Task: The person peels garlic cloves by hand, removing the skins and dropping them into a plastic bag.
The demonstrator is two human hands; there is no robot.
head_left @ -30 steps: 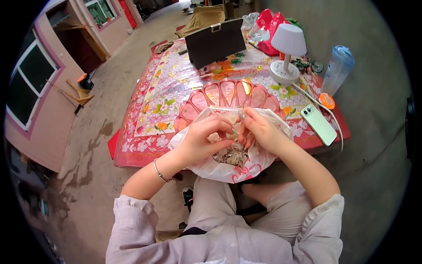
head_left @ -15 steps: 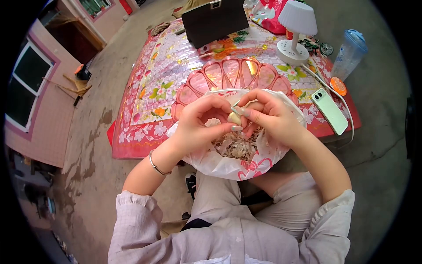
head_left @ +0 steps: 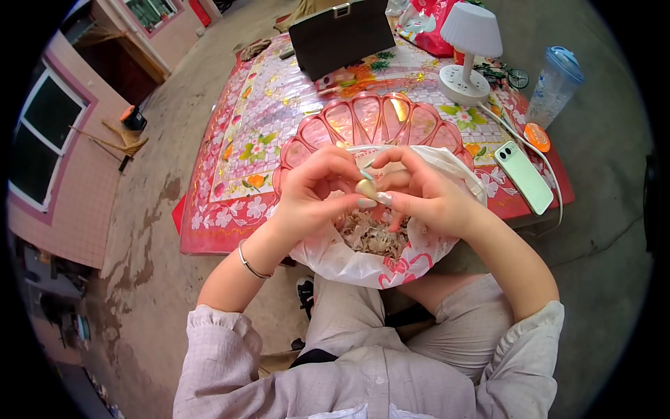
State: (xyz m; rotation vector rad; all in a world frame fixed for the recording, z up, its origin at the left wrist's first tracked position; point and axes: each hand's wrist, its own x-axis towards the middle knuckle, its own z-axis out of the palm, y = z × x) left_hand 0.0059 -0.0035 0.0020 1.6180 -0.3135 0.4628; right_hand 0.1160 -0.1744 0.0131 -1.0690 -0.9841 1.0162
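A pale garlic clove [head_left: 366,188] is pinched between the thumb and fingers of my left hand [head_left: 317,185]. My right hand [head_left: 429,188] meets it from the other side, its thumbnail at the clove's lower right end and its index finger curled above. Beneath both hands a white plastic bag [head_left: 335,258] with pink print gapes wide. Dry, papery garlic skins [head_left: 377,234] fill its bottom. Behind the bag, a pink translucent petal-shaped tray [head_left: 335,112] is partly covered by the bag and my hands.
On the flowered tablecloth [head_left: 230,167] stand a dark tablet case [head_left: 342,42] and a white lamp [head_left: 471,45]. To the right are a green phone [head_left: 523,177], a white cable [head_left: 506,124] and a lidded clear cup [head_left: 555,84]. A red bag [head_left: 433,28] lies at the back.
The clove has shifted slightly left and tilted. My right thumb has slid from the clove's upper side down to its lower right end, and the right index finger has lifted a little.
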